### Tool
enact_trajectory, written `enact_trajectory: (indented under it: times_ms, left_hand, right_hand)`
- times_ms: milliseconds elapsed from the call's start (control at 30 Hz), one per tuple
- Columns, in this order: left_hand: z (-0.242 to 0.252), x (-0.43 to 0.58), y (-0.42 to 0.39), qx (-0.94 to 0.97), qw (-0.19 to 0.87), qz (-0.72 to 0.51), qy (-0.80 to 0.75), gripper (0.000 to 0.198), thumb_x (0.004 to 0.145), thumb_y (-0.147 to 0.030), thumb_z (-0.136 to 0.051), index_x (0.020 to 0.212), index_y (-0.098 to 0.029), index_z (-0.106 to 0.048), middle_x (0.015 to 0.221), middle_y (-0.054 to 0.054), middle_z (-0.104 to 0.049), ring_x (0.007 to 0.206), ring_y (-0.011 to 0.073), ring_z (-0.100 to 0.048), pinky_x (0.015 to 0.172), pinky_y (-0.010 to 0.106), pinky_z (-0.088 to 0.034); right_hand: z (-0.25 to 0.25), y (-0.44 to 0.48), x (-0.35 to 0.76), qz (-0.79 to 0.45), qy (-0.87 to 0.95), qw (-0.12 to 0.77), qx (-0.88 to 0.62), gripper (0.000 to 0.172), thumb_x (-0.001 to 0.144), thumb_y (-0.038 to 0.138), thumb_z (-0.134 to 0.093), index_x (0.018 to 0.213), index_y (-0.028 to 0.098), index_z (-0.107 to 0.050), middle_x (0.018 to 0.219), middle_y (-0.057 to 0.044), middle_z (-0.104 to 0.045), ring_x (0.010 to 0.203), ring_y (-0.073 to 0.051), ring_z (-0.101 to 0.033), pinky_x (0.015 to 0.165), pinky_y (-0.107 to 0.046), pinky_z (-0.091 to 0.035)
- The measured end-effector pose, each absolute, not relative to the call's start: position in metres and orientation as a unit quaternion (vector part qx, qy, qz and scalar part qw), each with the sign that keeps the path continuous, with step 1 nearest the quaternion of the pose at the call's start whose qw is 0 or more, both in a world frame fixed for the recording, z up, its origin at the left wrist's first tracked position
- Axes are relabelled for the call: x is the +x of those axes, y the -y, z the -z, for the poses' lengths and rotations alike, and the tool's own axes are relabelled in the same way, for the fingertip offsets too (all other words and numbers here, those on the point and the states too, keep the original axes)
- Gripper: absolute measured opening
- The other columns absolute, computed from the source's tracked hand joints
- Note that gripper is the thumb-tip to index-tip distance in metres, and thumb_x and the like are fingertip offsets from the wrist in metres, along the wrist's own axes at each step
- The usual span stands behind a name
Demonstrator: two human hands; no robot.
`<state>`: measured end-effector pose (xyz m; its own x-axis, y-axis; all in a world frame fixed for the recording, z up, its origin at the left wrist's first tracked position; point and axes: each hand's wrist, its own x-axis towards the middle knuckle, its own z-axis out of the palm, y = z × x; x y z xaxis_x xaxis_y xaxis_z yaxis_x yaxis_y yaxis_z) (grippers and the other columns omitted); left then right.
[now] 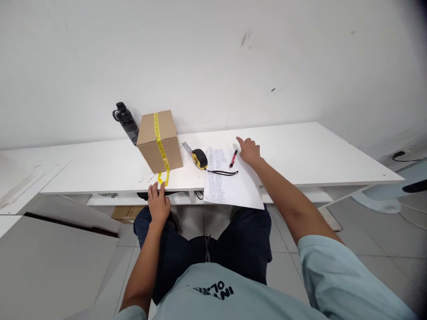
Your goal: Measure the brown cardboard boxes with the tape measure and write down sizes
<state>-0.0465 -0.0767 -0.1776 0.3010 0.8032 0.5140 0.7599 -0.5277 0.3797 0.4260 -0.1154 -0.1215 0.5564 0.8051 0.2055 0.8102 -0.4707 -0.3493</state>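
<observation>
A brown cardboard box (160,142) stands on the white desk, with a yellow printed band (162,153) running over its top and down its near side. The band's loose end lies on the desk by the front edge. My left hand (159,203) rests at that edge, its fingers spread and its fingertips at the loose end. To the right lies a yellow-and-black tape measure (199,159) with a short metal blade out and a black wrist strap. My right hand (249,150) is over the desk near a red-and-black pen (233,158), thumb stretched out, fingers partly curled, holding nothing visible.
A sheet of paper (230,191) with handwriting lies under the pen and strap, overhanging the front edge. Behind the box leans a dark water bottle (126,121). The white desk (300,153) backs onto a wall; a shelf (180,198) runs below it.
</observation>
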Motion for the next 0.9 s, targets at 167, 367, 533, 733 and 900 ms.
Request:
enact_trajectory:
  times_ms: [167,367,533,733,900]
  left_hand:
    - [0.170,-0.040,0.084,0.762,0.051,-0.420,-0.489,0.061,0.091,-0.022,-0.056,0.150,-0.010,-0.054,0.152,0.026,-0.057,0.152,0.0428,-0.045,0.124,0.063,-0.039]
    - [0.126,0.032,0.110,0.881,0.124,-0.376,-0.259,0.039,0.106,-0.038,-0.048,0.136,-0.021,-0.066,0.130,0.015,-0.074,0.124,0.0290,-0.068,0.110,0.046,-0.053]
    - [0.103,0.107,0.089,0.952,0.162,-0.208,-0.153,0.042,0.110,-0.042,-0.045,0.139,-0.024,-0.068,0.142,0.011,-0.072,0.136,0.0280,-0.064,0.121,0.050,-0.042]
    - [0.107,0.148,0.054,0.980,0.089,-0.152,-0.090,0.034,0.109,-0.040,-0.048,0.126,-0.026,-0.075,0.137,0.007,-0.075,0.130,0.0276,-0.066,0.130,0.057,-0.020]
    - [0.108,0.169,0.029,0.987,0.035,-0.148,-0.048,0.039,0.109,-0.039,-0.044,0.102,-0.023,-0.080,0.105,0.008,-0.082,0.101,0.0243,-0.073,0.118,0.053,-0.030]
  right_hand:
    - [0.129,0.123,0.442,-0.024,0.544,0.189,-0.817,0.038,0.088,0.019,-0.056,0.121,0.025,-0.075,0.117,-0.019,-0.069,0.110,-0.034,-0.058,0.096,-0.052,-0.043]
    - [0.127,0.127,0.429,-0.017,0.553,0.256,-0.793,0.023,0.095,0.020,-0.050,0.105,0.019,-0.070,0.102,-0.017,-0.073,0.106,-0.031,-0.061,0.104,-0.050,-0.034]
    - [0.127,0.129,0.407,-0.014,0.457,0.367,-0.810,0.028,0.099,0.034,-0.044,0.114,0.018,-0.061,0.092,-0.015,-0.075,0.091,-0.032,-0.066,0.094,-0.048,-0.044]
    - [0.129,0.132,0.389,-0.086,0.378,0.533,-0.752,0.020,0.093,0.044,-0.045,0.098,0.026,-0.050,0.077,-0.001,-0.073,0.064,-0.019,-0.065,0.070,-0.034,-0.053]
    - [0.127,0.120,0.381,-0.170,0.373,0.600,-0.687,0.017,0.083,0.043,-0.050,0.089,0.027,-0.051,0.054,0.005,-0.057,0.045,-0.015,-0.048,0.050,-0.029,-0.041]
